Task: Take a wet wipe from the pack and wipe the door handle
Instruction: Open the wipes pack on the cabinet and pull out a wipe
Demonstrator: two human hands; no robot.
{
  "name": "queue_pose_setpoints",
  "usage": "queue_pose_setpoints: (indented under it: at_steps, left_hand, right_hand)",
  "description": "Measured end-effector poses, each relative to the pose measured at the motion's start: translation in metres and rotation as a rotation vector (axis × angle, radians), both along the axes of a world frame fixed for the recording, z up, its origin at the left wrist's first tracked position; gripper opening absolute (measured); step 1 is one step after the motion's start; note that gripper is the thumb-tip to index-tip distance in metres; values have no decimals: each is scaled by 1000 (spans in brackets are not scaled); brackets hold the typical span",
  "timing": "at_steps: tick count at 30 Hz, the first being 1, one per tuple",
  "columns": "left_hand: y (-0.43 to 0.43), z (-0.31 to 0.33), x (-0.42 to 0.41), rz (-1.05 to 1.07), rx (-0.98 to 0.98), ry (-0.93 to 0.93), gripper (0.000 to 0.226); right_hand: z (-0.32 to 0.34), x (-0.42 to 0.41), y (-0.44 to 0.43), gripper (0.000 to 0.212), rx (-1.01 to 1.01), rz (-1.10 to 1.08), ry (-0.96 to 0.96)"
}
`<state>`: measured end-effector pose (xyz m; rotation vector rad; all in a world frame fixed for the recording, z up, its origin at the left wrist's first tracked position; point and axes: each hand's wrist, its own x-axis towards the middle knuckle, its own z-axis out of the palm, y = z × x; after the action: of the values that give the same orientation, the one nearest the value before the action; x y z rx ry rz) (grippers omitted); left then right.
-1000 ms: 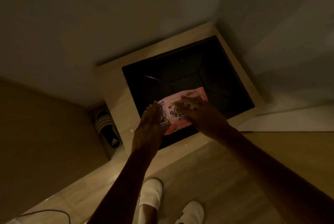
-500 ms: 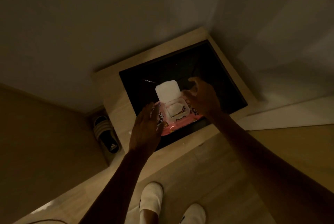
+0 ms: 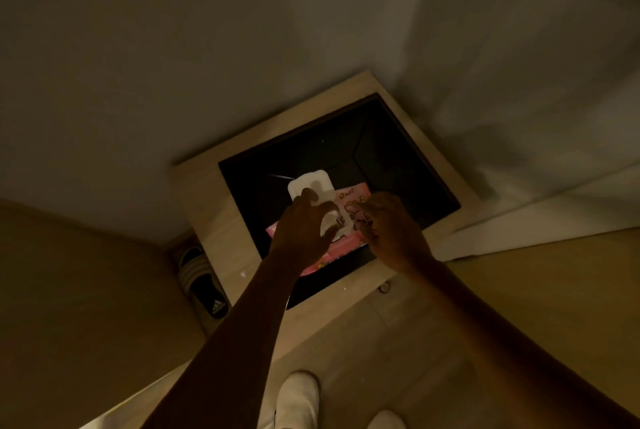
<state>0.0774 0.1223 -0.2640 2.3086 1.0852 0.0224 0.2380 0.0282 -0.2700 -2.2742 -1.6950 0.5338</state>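
Wet-wipe pack (image 3: 348, 217), pink and soft-sided with cartoon printing, lies on the black square inset (image 3: 398, 165) of a pale wooden table (image 3: 207, 203), toward the inset's 7 o'clock corner. Its white rounded flip lid (image 3: 320, 182) stands open at the pack's 11 o'clock end, and a pale patch shows at the opening beneath the left fingers; whether that is a wipe cannot be told. Small orange lettering sits near the pack's 1 o'clock edge, too blurred to read. The left hand (image 3: 303, 227) curls over the opening, thumb and fingers bent toward each other, though whether they pinch anything cannot be told. The right hand (image 3: 391, 227) rests on the pack at its 3 o'clock side, fingers bent down onto the printed film. At 8 o'clock from the table a black slide sandal (image 3: 204, 279) with white stripes and an Adidas logo lies on the floor. Two white slippers (image 3: 299, 397) show at 6 o'clock on light wood-grain flooring (image 3: 398, 342)
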Motion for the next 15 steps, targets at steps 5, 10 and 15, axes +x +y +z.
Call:
queue_pose_setpoints:
  at_steps: [5,10,15]
  left_hand:
    - [-3,7,-9,126,4,-80,34]
    - [-4,4,-26,192,-72,-37,47]
    - [-7,-2,-28,254,-138,-106,45]
  right_hand:
    - [4,-4,2,40,32,-8,-38]
    - [5,-14,19,28,93,20,81]
    - [5,-24,38,24,100,206,106]
